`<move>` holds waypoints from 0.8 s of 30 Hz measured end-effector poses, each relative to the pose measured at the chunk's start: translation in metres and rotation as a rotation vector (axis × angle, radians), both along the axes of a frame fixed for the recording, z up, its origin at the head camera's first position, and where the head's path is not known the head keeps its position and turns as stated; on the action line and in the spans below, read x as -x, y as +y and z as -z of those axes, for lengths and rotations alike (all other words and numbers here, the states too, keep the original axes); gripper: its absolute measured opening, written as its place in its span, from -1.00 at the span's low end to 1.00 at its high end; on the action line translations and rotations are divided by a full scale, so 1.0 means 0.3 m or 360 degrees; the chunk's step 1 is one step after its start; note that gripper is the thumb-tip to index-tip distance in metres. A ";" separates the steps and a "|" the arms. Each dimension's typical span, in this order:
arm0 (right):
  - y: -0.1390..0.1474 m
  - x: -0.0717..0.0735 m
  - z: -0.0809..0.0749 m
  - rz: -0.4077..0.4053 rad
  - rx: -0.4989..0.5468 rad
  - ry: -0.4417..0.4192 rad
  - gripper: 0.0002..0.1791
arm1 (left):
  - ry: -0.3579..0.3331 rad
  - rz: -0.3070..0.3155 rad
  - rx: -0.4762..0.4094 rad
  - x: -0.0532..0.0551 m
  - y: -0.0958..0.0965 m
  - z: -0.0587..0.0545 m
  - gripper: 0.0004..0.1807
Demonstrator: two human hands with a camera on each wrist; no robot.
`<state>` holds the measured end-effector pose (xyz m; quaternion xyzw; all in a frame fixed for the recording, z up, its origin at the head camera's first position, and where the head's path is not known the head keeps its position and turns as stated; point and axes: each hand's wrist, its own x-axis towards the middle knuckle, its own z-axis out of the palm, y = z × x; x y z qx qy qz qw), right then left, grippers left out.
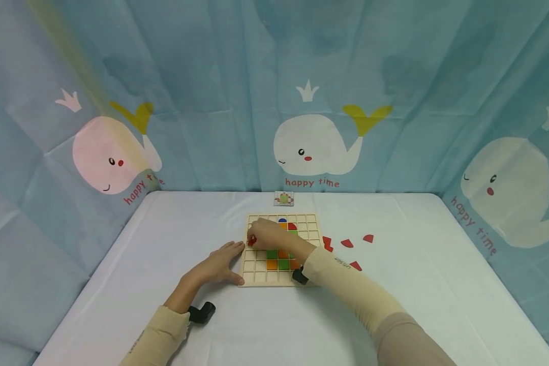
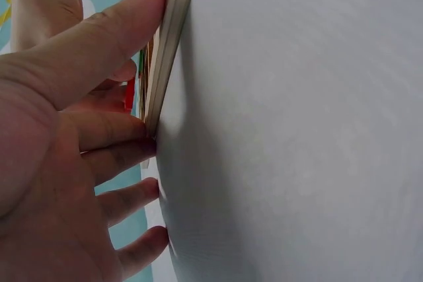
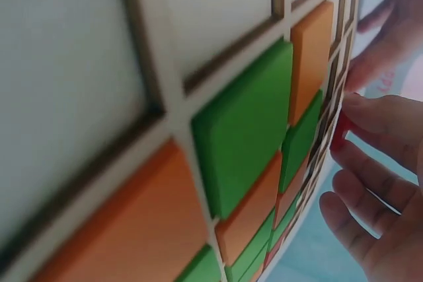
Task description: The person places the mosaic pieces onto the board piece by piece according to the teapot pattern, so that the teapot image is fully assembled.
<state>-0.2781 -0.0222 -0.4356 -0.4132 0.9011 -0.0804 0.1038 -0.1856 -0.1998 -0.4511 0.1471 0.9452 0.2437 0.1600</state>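
A wooden grid board (image 1: 312,219) lies flat in the middle of the table, with green and orange square tiles (image 3: 248,123) set in some cells. A blue piece (image 1: 282,220) and a red quarter-round piece (image 1: 292,226) sit near its far edge. Between thumb and forefinger, my right hand (image 1: 270,235) pinches a small red piece (image 3: 340,131) at the board's left side. Fingers fairly straight, my left hand (image 1: 218,263) rests against the left edge; its thumb (image 2: 112,37) touches the board's side. The right forearm hides part of the grid.
Several loose red pieces (image 1: 346,243) lie on the white table to the right of the board. A small picture card (image 1: 283,199) stands behind it. Whale-printed curtains (image 1: 238,152) enclose the table's back and sides.
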 end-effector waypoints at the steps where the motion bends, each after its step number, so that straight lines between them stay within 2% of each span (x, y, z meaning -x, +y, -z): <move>1: -0.003 -0.003 0.001 0.0001 -0.0007 -0.0004 -0.78 | -0.0001 0.0001 -0.0002 0.000 0.000 0.001 0.11; 10: -0.009 -0.010 0.004 0.0016 -0.0046 0.0032 -0.78 | 0.0006 0.0000 0.0017 0.006 0.004 0.002 0.12; 18: -0.008 -0.009 0.011 -0.0023 0.0006 -0.0012 -0.81 | 0.0006 0.0014 0.0012 0.008 -0.002 0.007 0.12; 24: -0.003 -0.016 0.008 0.0000 0.0027 -0.0022 -0.81 | 0.0007 0.0019 -0.0008 0.007 -0.003 0.007 0.11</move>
